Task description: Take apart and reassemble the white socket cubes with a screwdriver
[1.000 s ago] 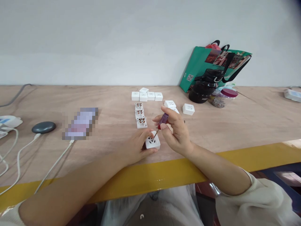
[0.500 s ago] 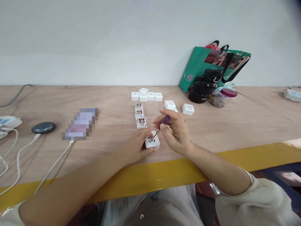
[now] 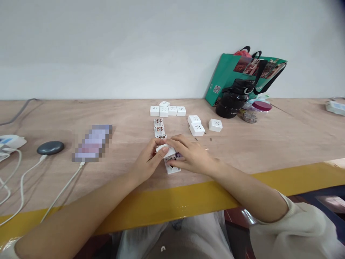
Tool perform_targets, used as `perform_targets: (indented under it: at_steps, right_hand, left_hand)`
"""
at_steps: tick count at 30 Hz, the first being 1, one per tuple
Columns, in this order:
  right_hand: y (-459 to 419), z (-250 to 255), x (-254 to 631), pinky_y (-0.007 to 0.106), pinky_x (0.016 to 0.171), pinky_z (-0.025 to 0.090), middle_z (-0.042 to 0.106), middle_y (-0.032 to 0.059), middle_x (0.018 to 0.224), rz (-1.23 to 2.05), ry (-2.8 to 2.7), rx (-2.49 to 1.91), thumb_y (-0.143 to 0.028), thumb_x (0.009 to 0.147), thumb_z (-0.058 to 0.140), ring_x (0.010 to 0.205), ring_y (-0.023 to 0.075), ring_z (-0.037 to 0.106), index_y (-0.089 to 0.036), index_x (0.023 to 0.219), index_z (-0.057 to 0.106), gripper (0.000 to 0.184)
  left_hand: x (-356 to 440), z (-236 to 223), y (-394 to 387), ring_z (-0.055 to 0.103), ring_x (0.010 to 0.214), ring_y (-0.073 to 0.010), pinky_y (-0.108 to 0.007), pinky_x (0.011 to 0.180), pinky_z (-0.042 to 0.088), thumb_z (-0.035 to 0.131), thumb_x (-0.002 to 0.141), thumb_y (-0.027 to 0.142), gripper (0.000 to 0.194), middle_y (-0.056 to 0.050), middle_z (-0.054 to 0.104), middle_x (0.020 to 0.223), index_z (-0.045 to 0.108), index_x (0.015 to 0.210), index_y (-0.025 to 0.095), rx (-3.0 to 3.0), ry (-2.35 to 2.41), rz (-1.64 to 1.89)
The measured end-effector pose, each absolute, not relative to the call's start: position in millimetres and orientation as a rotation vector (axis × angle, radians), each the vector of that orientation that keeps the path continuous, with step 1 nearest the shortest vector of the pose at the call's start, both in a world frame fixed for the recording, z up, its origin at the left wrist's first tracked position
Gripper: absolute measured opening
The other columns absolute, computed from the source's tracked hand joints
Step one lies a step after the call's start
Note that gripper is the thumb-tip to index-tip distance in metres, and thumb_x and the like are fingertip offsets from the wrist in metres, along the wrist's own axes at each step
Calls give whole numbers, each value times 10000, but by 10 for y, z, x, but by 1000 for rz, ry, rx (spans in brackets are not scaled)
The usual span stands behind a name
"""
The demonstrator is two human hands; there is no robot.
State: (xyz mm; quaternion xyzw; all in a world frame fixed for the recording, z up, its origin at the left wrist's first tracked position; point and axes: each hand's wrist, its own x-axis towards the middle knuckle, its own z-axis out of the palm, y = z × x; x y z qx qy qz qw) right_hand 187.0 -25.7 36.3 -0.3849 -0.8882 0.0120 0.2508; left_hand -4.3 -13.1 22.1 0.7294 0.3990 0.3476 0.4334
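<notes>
Running along the near edge of the worktop (image 3: 129, 135), a strip of glossy yellow tape (image 3: 172, 207) borders a pale, wood-grained surface, with the person's light clothing below it. Just beyond the tape, a white socket base (image 3: 173, 170) lies on the wood, partly under the right hand (image 3: 195, 158). The left hand (image 3: 147, 162) has its grip closed on a white cover (image 3: 167, 150), thumb on the near side, above and behind the base. The right grip is partly curled, its forefinger reaching the cover and its thumb over the base; a purple handle (image 3: 178, 155) shows between them, but whether it is grasped cannot be told, as the hand hides most of it. To the left lie a pixelated phone (image 3: 93, 142) on a white cable (image 3: 62, 187) and a dark oval puck (image 3: 50, 147). Past the hands stand three open socket bases (image 3: 159, 130) in a column, with small screws (image 3: 211, 139) and three finished-looking sockets (image 3: 197, 129) to their right. Farther back sits a cluster of five white sockets (image 3: 164, 112). A black bottle (image 3: 229, 106), a red-lidded jar (image 3: 250, 116) and a green bag (image 3: 222, 79) stand near the plain, pale wall (image 3: 107, 50).
</notes>
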Motion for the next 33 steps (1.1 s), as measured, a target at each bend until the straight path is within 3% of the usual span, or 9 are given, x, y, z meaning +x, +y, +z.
perform_targets:
  at_steps: [5,9,12,16,21,28,33]
  right_hand:
    - [-279,383,1809,264,581,452,607,79,1089,45,-2410,-1196,-135,801,485,853,190,605,-214,1168,501,375]
    - [-165,555,2079,268,638,414,639,40,924,230,-2173,-1547,-231,836,484,781,174,590,-205,957,575,154]
    - [9,605,2415,279,639,391,639,27,837,452,-1984,-1879,-333,798,541,753,186,581,-204,861,594,153]
    - [201,513,2791,274,636,387,651,47,900,805,-1827,-2033,-436,709,643,791,194,575,-199,846,618,275]
    - [282,405,2929,258,463,266,573,30,660,945,-1552,-2005,-583,724,595,520,102,418,-182,693,546,405]
    - [286,442,2909,242,407,137,390,-61,501,1115,-1333,-1745,-470,738,630,414,62,241,-210,678,489,302]
    - [297,465,2996,242,415,169,403,-49,493,870,-1165,-1724,-427,787,549,406,66,284,-198,664,504,264]
  left_hand:
    - [-26,241,-175,569,897,-194,-316,761,483,379,917,536,385,-37,596,956,500,1066,202,1805,895,829]
    - [-51,175,-157,496,1155,-271,-426,953,430,481,869,546,506,-102,529,1238,432,1253,221,2027,924,786]
    - [-69,95,-127,396,1267,-308,-491,1057,328,631,773,532,586,-93,428,1382,458,1258,253,2394,898,636]
    - [-74,-2,-93,454,1210,-273,-470,1016,384,594,840,414,408,-83,497,1314,518,1205,250,2631,804,575]
    - [-120,-44,-37,507,1134,-260,-444,955,436,545,875,355,337,-96,537,1229,540,1190,232,2680,817,638]
    - [-171,-2,22,528,1107,-264,-439,944,448,534,878,337,326,-107,532,1206,559,1182,223,2669,888,661]
    - [-164,29,43,533,1102,-269,-442,936,453,533,878,316,335,-118,533,1198,556,1194,205,2668,927,659]
